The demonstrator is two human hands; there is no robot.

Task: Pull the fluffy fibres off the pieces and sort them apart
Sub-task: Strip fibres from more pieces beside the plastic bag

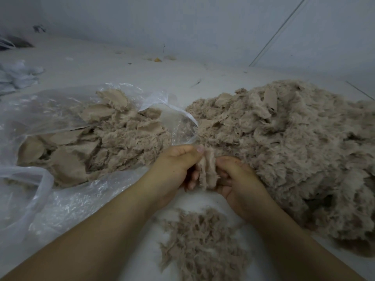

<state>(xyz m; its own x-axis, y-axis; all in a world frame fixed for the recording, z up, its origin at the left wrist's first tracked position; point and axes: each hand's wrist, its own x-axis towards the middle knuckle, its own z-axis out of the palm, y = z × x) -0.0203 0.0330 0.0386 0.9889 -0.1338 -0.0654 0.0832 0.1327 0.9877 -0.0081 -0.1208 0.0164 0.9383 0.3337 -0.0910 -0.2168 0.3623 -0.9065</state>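
The fingers (pixel 193 177) of the left hand (pixel 174 171) were curled round one side of a small fluffy piece (pixel 207 171), thumb pressed on its top edge, while the right hand (pixel 239 179) pinched the other side, its fingers tucked under the fabric. Both hands held the piece between them, just above the pale surface (pixel 203 201), which may have been a desk or a floor; it could not be told which.

Directly below the hands lay a loose heap of pulled fibres (pixel 203 244). To the right, touching the right hand, rose the large pile of fluffy pieces (pixel 294 151). To the left, a clear plastic bag (pixel 60 110) lay open with flatter pieces (pixel 97 142) spilling over it, many showing smooth backing.

The step in hand looked like stripping fluff from this one piece. The large pile suggested the work was far from over. The next move probably called for a firm hold on the backing with one hand and a short tug of the other along the edge, so the fluff would drop onto the heap below, and the cleaned piece would then go to the bag side.
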